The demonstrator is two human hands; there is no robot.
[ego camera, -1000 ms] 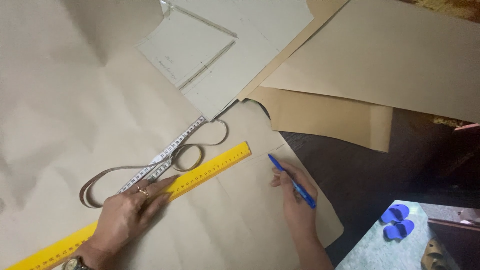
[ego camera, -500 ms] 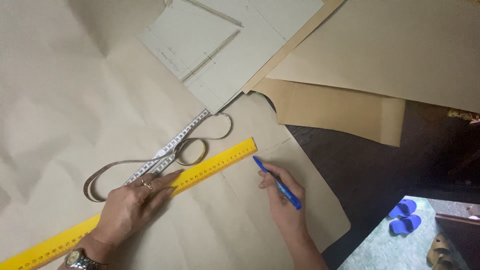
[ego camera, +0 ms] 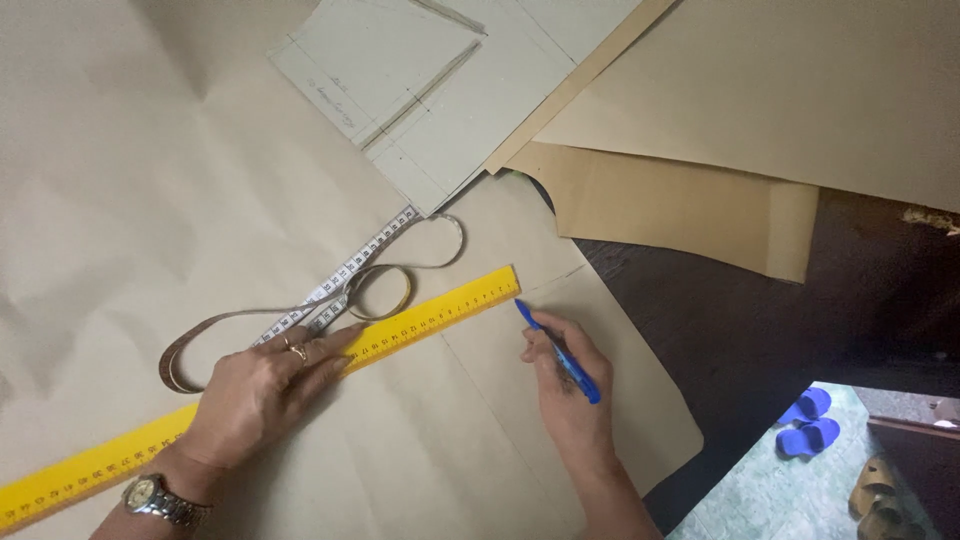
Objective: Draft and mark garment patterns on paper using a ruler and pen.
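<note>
While I watch through the head camera, I log the scene from biggest to smallest:

Table: a dark tabletop [ego camera: 760, 330] carries everything; its bare part shows along the right side, and past its lower right corner I see a green floor.
Big paper sheet: a pale brown sheet [ego camera: 120, 180] covers the left and middle of the table, creased, its rounded corner ending near the table's lower right edge.
Other paper: darker brown sheets [ego camera: 800, 90] lie over the upper right of the table; grey-green pattern pieces [ego camera: 430, 90] with pencil lines sit at the top edge, overlapping the big sheet.
Ruler: a long yellow ruler [ego camera: 440, 312] lies slanted on the big sheet, from the lower left corner up towards the middle.
Tape measure: a white and brown tape measure [ego camera: 340, 280] loops just above the ruler, one end tucked under the pattern pieces.
Left hand: my left hand [ego camera: 265, 385] lies flat across the ruler's middle, fingers stretched out and pressing it down, gripping nothing; rings on one finger, a metal wristwatch [ego camera: 160, 498] on the wrist.
Right hand: my right hand [ego camera: 565, 385] rests on the big sheet just right of the ruler's upper end, fingers curled shut around a blue pen.
Pen: the blue pen [ego camera: 560, 352] slants up and left, its tip on the paper just beside the ruler's end.
Slippers: a blue pair [ego camera: 808, 422] on the green floor, well apart from the work.
</note>
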